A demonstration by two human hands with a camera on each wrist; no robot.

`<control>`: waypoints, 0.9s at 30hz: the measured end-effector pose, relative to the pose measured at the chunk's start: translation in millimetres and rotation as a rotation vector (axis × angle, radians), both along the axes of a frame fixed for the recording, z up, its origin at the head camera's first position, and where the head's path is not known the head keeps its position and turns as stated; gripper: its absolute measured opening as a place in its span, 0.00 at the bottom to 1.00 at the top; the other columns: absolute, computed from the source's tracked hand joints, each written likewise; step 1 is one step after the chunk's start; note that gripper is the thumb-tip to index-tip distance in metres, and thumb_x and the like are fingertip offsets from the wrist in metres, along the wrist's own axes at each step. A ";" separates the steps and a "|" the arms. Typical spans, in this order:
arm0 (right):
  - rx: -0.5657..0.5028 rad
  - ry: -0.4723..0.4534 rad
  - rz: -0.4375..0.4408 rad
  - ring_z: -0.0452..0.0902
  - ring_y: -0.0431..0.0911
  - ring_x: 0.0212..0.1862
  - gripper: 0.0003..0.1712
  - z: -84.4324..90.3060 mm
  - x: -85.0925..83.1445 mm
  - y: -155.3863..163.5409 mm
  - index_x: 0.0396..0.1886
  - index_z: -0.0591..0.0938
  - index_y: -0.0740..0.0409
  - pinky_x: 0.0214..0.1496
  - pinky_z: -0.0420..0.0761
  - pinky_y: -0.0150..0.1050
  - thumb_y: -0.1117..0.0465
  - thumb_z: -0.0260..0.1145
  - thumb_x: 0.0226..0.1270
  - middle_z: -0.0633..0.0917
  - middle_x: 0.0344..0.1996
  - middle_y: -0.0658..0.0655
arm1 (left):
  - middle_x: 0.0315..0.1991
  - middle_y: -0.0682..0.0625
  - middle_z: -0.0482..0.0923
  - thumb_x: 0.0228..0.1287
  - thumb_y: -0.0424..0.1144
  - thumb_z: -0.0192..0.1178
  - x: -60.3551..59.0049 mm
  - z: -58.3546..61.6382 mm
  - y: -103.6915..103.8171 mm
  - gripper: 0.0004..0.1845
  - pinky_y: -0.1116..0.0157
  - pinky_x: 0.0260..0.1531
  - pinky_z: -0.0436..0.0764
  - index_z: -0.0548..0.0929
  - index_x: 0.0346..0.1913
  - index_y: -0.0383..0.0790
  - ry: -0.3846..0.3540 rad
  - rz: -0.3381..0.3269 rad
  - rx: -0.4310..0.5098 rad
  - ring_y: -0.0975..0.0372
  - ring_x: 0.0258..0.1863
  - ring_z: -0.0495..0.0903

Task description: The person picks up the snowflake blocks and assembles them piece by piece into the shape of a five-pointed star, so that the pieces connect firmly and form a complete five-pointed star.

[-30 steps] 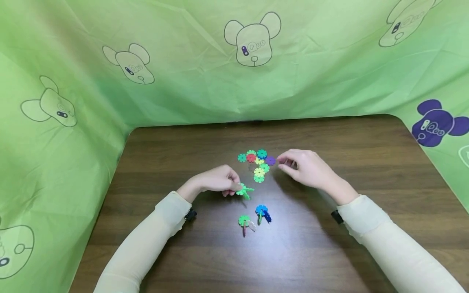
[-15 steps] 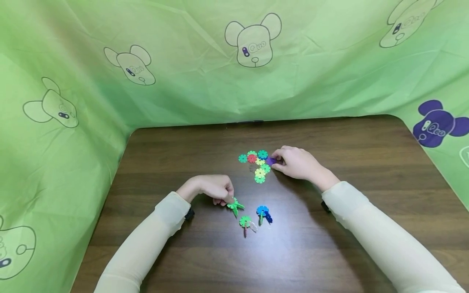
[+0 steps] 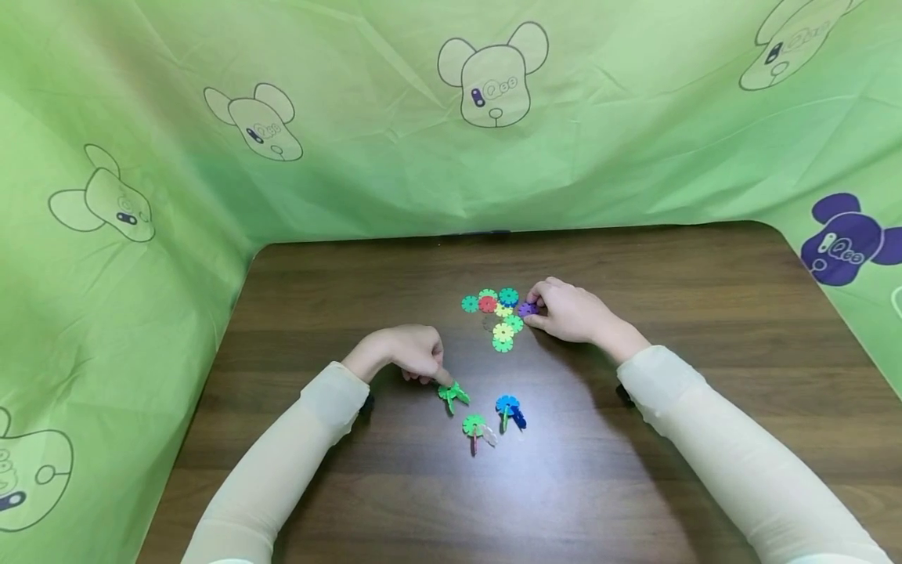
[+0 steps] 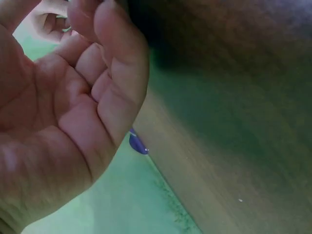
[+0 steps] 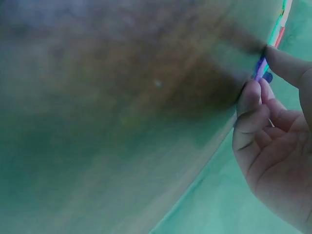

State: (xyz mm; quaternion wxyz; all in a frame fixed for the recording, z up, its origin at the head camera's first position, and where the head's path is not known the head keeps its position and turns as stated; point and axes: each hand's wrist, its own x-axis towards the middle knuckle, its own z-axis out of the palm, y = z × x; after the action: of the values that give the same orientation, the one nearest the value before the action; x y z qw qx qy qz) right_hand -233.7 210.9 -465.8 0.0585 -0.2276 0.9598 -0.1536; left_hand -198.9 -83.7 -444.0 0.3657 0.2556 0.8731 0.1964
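My right hand (image 3: 569,312) pinches a purple interlocking disc (image 3: 527,310) between thumb and fingers, at the right side of a cluster of flat notched discs. In the right wrist view, the purple disc (image 5: 260,68) shows edge-on between the fingertips. My left hand (image 3: 414,352) has one finger pointing down, its tip right at the top of a small green assembly (image 3: 453,393) of slotted-together discs standing on the table. The left wrist view shows the left palm (image 4: 53,112) and loosely bent fingers; the assembly is out of sight there.
Two more small assemblies stand nearer: a green one (image 3: 474,425) with red and clear discs, and a blue one (image 3: 506,405). The cluster includes a red disc (image 3: 488,304), a teal disc (image 3: 470,303) and a yellow disc (image 3: 503,333). Green cloth (image 3: 352,172) hangs behind the wooden table (image 3: 338,290).
My left hand has brought the green assembly nearer, stood it beside the other two and loosened its grip. My right hand has reached left to the purple disc and taken hold of it.
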 end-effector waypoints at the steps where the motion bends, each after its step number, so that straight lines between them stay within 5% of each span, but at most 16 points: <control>1: -0.010 -0.004 -0.007 0.76 0.49 0.44 0.20 0.0 0.1 0.7 0.46 0.78 0.58 0.48 0.75 0.51 0.50 0.67 0.62 0.79 0.41 0.55 | 0.17 0.48 0.79 0.55 0.54 0.66 -1.9 0.6 0.5 0.22 0.63 0.20 0.78 0.81 0.18 0.38 0.019 0.015 -0.004 0.63 0.13 0.74; 5: -0.068 -0.011 -0.016 0.78 0.46 0.37 0.17 1.2 2.4 3.0 0.45 0.76 0.56 0.42 0.77 0.47 0.54 0.68 0.61 0.81 0.35 0.52 | 0.20 0.53 0.79 0.55 0.60 0.65 -12.9 -0.5 4.9 0.21 0.64 0.23 0.77 0.81 0.21 0.45 0.218 0.090 0.005 0.63 0.18 0.76; 11: -0.133 0.035 -0.032 0.75 0.42 0.29 0.13 4.8 9.0 8.4 0.46 0.76 0.54 0.36 0.76 0.43 0.58 0.66 0.63 0.80 0.30 0.49 | 0.28 0.56 0.77 0.59 0.53 0.63 -32.7 -7.9 18.6 0.14 0.65 0.30 0.75 0.80 0.39 0.47 0.542 0.168 0.053 0.63 0.28 0.75; 19: -0.141 0.119 -0.046 0.73 0.41 0.29 0.10 10.3 15.4 12.1 0.43 0.82 0.53 0.32 0.74 0.40 0.56 0.66 0.63 0.79 0.27 0.47 | 0.52 0.49 0.75 0.62 0.54 0.60 -46.4 -11.3 30.1 0.27 0.57 0.41 0.78 0.74 0.61 0.47 0.612 0.157 -0.038 0.57 0.43 0.77; 27: -0.142 0.176 -0.031 0.74 0.41 0.30 0.09 16.3 24.4 12.9 0.39 0.84 0.53 0.33 0.75 0.40 0.56 0.67 0.62 0.80 0.27 0.46 | 0.46 0.51 0.74 0.62 0.56 0.61 -50.2 -12.5 41.7 0.21 0.58 0.28 0.77 0.79 0.57 0.57 0.642 0.114 -0.078 0.58 0.33 0.76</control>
State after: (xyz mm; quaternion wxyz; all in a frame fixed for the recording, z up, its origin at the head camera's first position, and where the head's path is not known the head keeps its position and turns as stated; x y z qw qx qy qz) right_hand -209.2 223.9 -449.5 -0.0447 -0.2291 0.9513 -0.2016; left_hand -249.1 -42.0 -456.5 0.0697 0.2409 0.9637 0.0922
